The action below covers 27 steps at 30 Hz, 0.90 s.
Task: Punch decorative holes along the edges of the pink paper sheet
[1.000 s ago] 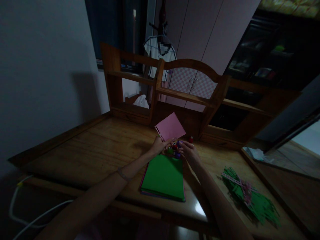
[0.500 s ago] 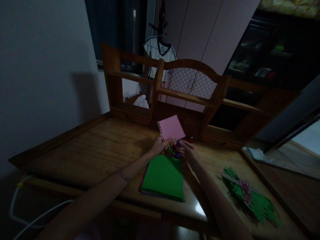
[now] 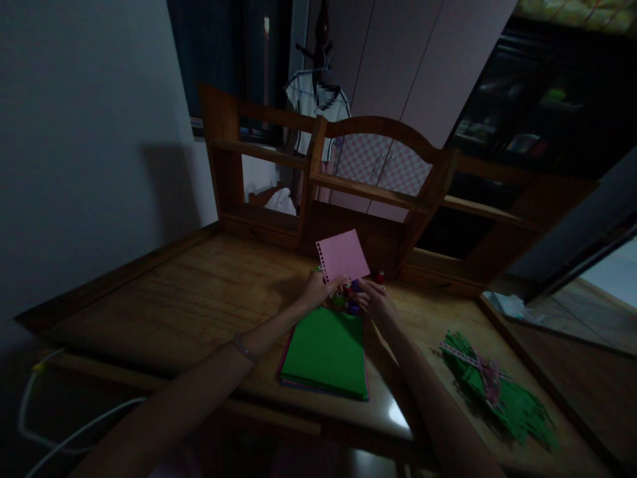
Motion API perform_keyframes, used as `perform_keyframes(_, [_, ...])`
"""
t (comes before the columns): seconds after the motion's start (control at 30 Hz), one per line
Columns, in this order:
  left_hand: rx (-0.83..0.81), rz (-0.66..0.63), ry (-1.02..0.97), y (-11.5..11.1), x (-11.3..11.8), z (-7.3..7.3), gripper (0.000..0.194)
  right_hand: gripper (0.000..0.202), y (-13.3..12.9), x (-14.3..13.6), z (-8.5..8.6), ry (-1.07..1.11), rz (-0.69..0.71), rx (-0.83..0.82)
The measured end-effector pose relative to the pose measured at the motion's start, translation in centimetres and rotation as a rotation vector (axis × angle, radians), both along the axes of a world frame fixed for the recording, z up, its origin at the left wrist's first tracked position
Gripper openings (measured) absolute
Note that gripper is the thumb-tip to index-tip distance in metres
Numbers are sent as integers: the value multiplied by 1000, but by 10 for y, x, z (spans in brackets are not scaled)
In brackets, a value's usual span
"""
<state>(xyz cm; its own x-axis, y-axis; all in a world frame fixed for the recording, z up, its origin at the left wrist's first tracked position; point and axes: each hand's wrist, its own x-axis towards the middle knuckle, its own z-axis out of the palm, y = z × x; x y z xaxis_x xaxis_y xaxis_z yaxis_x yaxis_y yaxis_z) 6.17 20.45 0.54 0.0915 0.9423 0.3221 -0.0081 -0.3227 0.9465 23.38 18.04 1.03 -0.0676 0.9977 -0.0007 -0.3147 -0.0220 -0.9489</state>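
My left hand [image 3: 318, 290] is closed on the lower edge of a pink sheet of paper [image 3: 343, 255], which is tilted up, with a row of punched holes down its left side. Close to the sheet's lower right corner, my right hand [image 3: 378, 302] has its fingers pinched together; what lies between them is too dark to make out. Just beyond and between the hands are several small red, green and purple round items [image 3: 339, 299], partly hidden. A stack of coloured sheets with a green sheet [image 3: 326, 352] on top lies nearer to me on the desk.
A pile of green paper strips [image 3: 497, 392] with pink punched strips lies at the right of the wooden desk [image 3: 189, 292]. A wooden shelf unit [image 3: 368, 189] stands along the back edge. White cables [image 3: 84, 431] hang at the front left.
The pink sheet has shifted very slightly to the right. Both hands keep nearly the same place.
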Motion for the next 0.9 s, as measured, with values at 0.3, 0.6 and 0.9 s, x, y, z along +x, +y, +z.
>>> perform_keyframes(0.3, [76,71,105,6,-1,-6,35,31,0,-1,1,7,-5,9])
perform_keyframes(0.6, [99,109,212,6,-1,-7,32,34,3,-1,-3,-22,-14,10])
perform_keyframes(0.9, [98,128,198,6,0,-8,31,39,0,-2,1,-54,-42,26])
